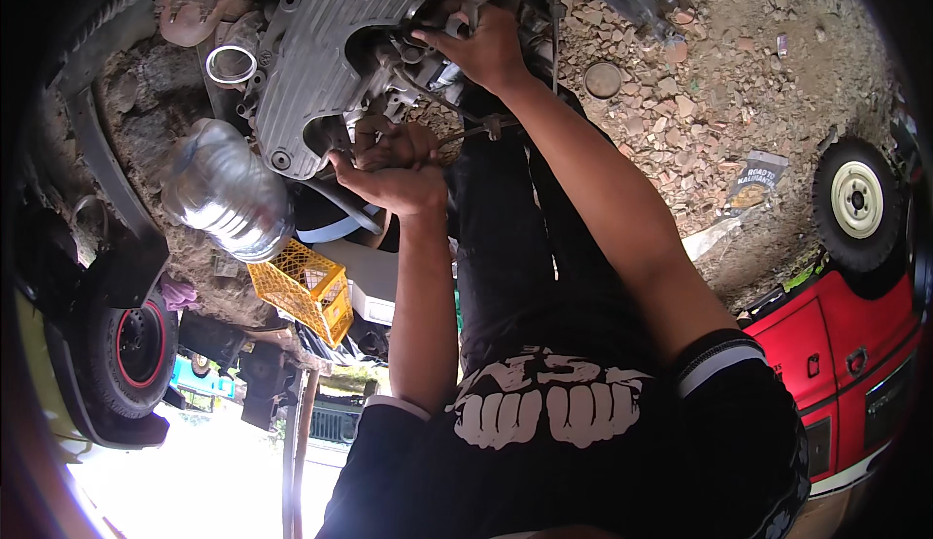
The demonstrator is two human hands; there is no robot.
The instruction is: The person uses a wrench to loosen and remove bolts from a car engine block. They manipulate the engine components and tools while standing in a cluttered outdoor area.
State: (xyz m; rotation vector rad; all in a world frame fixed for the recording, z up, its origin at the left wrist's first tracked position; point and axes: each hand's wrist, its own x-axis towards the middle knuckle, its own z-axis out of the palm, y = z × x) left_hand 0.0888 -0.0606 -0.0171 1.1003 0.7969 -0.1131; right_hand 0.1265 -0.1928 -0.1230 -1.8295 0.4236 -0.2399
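Observation:
A grey ribbed metal engine cover (316,58) with round bolt openings lies at the upper left of my hands. My left hand (398,174) is by its lower right edge, palm up, with the fingers curled in among small metal parts. What those fingers hold, if anything, is hidden. Farther off, my right hand (486,53) reaches into the engine's right side beside a metal fitting (473,0). Its thumb points left across the parts while the other fingers bend around something I cannot make out. Thin hoses and a cable (428,97) run between the two hands.
A clear plastic jug (228,189) and a yellow plastic crate (306,291) are at the left. Broken stone and tile cover the ground (671,102) to the right, with a round metal disc (603,79) on it. A red vehicle (826,374) stands far right; a wheel (136,349) is at left.

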